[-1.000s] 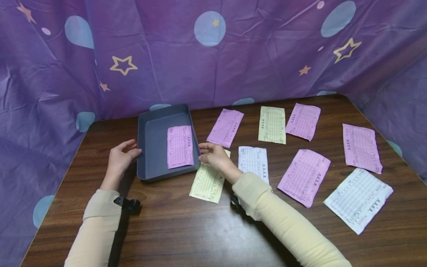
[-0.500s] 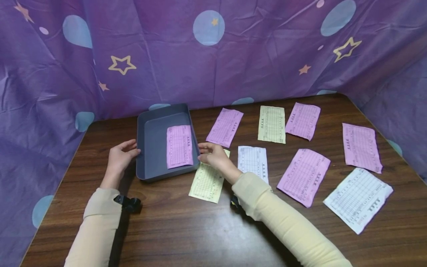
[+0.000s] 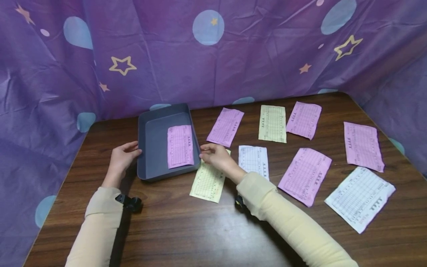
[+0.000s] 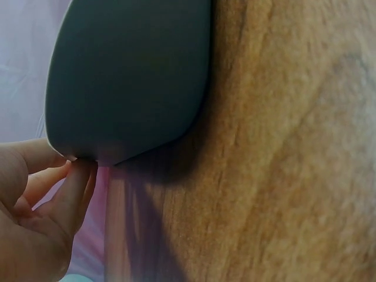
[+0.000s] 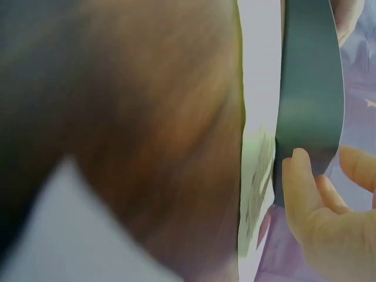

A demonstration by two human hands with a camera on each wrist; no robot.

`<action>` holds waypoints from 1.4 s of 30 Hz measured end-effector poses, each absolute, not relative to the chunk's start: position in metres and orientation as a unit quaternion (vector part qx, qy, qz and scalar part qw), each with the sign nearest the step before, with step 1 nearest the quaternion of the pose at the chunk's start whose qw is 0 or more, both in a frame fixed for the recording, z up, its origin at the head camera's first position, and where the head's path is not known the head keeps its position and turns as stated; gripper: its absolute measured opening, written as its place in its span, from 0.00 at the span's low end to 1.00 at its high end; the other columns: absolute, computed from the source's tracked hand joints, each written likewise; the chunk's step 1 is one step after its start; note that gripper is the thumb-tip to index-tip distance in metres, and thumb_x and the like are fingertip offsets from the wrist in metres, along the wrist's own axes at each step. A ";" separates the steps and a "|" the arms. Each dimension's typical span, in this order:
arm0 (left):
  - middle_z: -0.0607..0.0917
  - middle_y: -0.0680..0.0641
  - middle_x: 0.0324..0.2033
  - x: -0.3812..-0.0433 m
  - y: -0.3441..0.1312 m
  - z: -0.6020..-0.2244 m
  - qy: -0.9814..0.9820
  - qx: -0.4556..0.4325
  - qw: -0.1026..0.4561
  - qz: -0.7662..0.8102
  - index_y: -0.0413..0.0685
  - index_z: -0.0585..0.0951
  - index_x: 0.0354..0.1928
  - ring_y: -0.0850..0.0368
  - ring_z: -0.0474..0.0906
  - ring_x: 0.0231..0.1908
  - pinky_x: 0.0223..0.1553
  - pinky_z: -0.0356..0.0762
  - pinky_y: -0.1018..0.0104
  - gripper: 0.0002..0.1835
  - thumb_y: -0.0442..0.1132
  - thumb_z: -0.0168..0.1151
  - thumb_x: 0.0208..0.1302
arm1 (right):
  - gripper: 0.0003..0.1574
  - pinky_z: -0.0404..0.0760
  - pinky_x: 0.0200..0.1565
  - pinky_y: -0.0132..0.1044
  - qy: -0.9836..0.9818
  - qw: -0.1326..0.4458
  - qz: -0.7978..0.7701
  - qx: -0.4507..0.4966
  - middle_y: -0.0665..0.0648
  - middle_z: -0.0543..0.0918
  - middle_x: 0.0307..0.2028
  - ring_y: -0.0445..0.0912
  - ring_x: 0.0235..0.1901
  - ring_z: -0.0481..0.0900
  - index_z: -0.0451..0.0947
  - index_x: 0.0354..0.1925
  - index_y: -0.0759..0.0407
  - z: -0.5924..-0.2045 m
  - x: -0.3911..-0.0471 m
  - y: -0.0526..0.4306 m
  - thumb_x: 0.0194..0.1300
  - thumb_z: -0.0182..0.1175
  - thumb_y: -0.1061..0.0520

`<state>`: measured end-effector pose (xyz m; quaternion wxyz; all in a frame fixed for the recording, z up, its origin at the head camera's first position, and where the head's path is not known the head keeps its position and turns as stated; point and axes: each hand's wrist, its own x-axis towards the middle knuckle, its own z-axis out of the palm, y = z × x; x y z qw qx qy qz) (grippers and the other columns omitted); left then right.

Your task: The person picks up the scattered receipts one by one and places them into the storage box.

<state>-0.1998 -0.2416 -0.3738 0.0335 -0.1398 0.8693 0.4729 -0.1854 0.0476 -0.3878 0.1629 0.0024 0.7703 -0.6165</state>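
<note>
A dark grey tray (image 3: 155, 148) stands at the left of the table, with a pink printed paper slip (image 3: 180, 146) lying inside along its right part. My left hand (image 3: 121, 159) touches the outside of the tray's left wall with its fingertips; the left wrist view shows them at the tray's edge (image 4: 129, 76). On the opposite side my right hand (image 3: 218, 159) has its loosely bent fingers beside the right wall. Whether they touch it I cannot tell. Under that hand lies a yellow slip (image 3: 207, 185), partly covered.
More slips lie to the right: a white one (image 3: 253, 159) partly behind the right forearm, a yellow one (image 3: 272, 123), several pink ones (image 3: 305, 176), and a large white one (image 3: 360, 200). A purple curtain (image 3: 166, 48) hangs behind the wooden table (image 3: 186, 237).
My right hand and forearm have shifted slightly right, and the fingers look a little more bent. The left hand, the tray and the slips stay where they were.
</note>
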 end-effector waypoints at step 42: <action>0.74 0.36 0.63 -0.200 -0.242 -0.375 0.862 -0.146 0.051 0.483 0.38 0.66 0.67 0.83 0.69 0.30 0.37 0.73 0.86 0.26 0.34 0.53 0.68 | 0.33 0.77 0.44 0.38 0.919 0.121 -0.373 -0.046 0.64 0.83 0.41 0.51 0.41 0.78 0.79 0.51 0.66 -0.386 -0.209 0.106 0.40 0.60 0.73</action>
